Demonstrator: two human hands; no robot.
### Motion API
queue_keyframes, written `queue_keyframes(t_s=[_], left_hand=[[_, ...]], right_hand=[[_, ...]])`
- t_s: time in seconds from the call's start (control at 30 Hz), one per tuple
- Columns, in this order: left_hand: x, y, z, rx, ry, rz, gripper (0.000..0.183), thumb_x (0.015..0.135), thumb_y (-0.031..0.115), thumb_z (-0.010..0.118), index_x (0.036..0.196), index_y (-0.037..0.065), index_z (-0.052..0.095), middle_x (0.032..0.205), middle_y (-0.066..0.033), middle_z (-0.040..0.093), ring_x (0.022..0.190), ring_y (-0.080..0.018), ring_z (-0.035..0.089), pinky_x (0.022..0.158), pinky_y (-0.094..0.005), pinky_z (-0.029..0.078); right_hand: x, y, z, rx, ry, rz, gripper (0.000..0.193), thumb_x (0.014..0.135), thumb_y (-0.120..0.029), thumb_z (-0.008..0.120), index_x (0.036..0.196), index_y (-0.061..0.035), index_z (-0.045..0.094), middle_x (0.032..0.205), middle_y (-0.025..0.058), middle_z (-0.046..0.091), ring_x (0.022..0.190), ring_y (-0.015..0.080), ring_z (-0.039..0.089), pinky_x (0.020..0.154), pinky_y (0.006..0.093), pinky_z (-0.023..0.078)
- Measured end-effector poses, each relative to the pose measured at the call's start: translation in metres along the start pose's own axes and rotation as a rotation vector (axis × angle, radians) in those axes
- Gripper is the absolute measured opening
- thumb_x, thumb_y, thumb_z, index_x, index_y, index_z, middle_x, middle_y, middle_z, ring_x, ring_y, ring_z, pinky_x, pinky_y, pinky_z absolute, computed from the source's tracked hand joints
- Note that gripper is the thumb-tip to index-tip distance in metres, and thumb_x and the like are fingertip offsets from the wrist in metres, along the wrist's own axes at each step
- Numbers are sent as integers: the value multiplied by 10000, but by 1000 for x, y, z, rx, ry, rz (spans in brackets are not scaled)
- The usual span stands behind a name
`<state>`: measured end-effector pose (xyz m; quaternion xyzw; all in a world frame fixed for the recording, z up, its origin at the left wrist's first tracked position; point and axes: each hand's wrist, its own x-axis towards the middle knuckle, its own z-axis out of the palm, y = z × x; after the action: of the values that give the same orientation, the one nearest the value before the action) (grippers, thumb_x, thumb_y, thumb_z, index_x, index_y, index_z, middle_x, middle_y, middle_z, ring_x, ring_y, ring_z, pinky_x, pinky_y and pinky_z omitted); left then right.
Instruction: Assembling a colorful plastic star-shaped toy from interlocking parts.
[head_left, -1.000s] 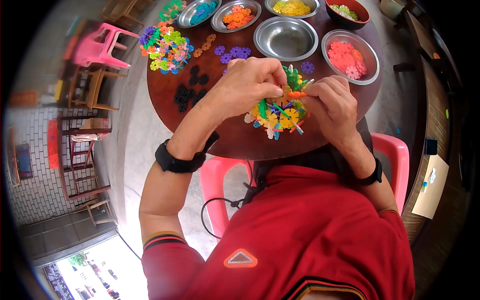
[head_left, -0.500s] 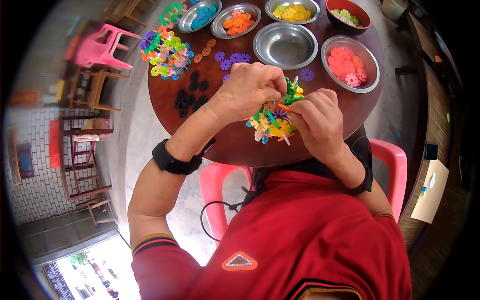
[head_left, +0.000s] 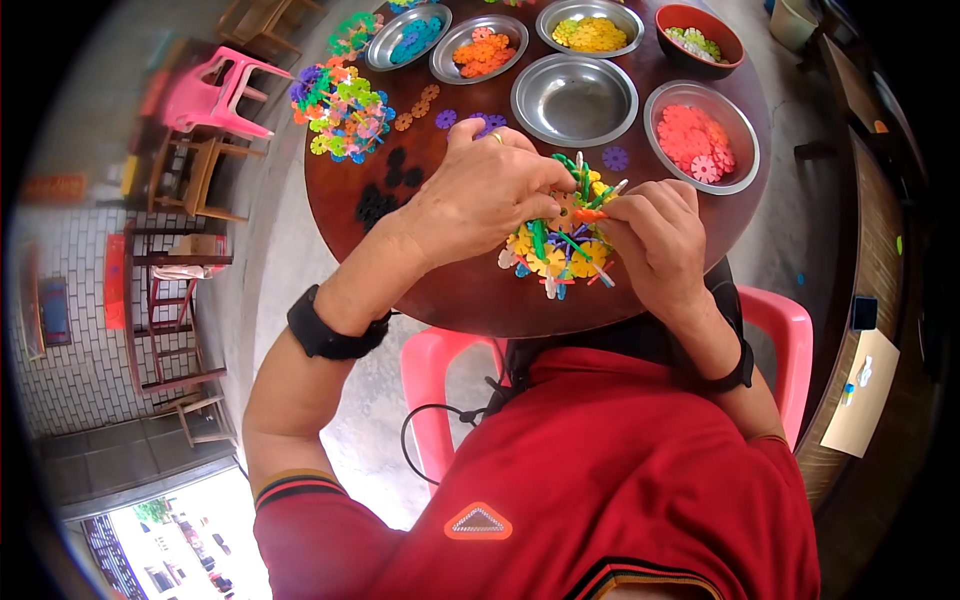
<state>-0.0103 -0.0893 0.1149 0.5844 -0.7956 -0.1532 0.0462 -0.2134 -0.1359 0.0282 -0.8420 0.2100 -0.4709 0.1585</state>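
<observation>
A ball-like build of interlocking plastic flower discs [head_left: 548, 262], mostly yellow, green and white with some purple and blue, is between my hands above the table's near side. My left hand [head_left: 480, 200] grips its upper left side with thumb and fingertips, beside a tan disc [head_left: 562, 212]. On the other side my right hand [head_left: 660, 240] pinches an orange disc [head_left: 588, 215] edge-on against the build. The fingers hide part of both pieces, so how far the orange disc is slotted in cannot be seen.
On the round brown table [head_left: 440, 300] lie black discs [head_left: 376, 205], tan discs [head_left: 418, 105] and purple discs [head_left: 615, 158]. A finished-looking multicoloured disc ball [head_left: 345, 115] stands at left. Metal bowls of orange [head_left: 482, 55], yellow [head_left: 588, 35] and pink discs [head_left: 692, 145] surround a bare metal bowl [head_left: 575, 100].
My left hand has shifted slightly left and down, its fingers more spread over the build. The right hand has moved a little right, still pinching the orange disc. The build shows more between them.
</observation>
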Motion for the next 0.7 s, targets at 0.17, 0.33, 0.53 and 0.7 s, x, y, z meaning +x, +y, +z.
queue_keyframes(t_s=[0.17,0.33,0.53,0.7], left_hand=[[8,-2,-8,46,-148,-4,139,826,235,681,906,122,684,1051,-18,616,1163,-225,502,1008,-439,304],[4,-13,4,-55,86,97,144,783,244,714,830,111,684,1200,-63,551,1210,-271,458,1001,-456,319],[4,-18,15,12,297,73,133,749,240,749,802,124,710,1359,-117,463,1316,-344,351,1048,-495,283],[6,-26,19,-84,125,80,207,787,305,735,843,105,737,1376,-147,438,1329,-365,324,1041,-544,281]], right_hand=[[4,-1,-4,6,-10,-43,141,762,-124,730,842,-86,620,721,29,549,673,218,553,718,357,396],[4,2,-1,-7,-36,-49,158,746,-131,735,859,-91,631,722,24,542,671,212,547,719,355,394],[6,5,-1,-30,-43,-36,164,730,-134,727,859,-105,631,754,20,523,698,207,534,716,351,384],[7,9,-1,-25,-76,-33,159,738,-146,717,859,-105,623,766,25,521,706,212,532,719,356,383]])
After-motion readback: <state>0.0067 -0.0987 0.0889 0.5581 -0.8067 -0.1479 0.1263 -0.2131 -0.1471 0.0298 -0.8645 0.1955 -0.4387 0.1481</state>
